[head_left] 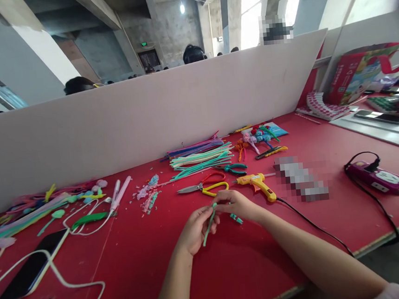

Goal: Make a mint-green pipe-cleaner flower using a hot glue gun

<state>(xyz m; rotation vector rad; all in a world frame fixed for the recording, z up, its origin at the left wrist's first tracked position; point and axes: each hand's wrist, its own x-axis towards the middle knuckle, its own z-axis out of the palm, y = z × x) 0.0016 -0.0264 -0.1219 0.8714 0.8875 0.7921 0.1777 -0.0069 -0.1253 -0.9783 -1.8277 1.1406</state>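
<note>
Between my two hands is a light green pipe cleaner (209,227), its straight end slanting down toward me. My left hand (196,229) pinches it from the left. The fingers of my right hand (235,204) close on its top end, where a small green knob or loop shows; its exact form is too small to tell. Just under my right hand lies a short green twisted piece (237,219) on the table. Beyond my hands are scissors with red and yellow handles (206,187) and a yellow glue gun (258,184).
Pipe cleaner bundles (202,158) lie by the white partition (141,122), near teal-handled pliers (235,168) and finished pompom pieces (257,135). A purple power strip (378,175) stands right, its black cord crossing the red table (143,266). At left are a phone (31,266) and white cable.
</note>
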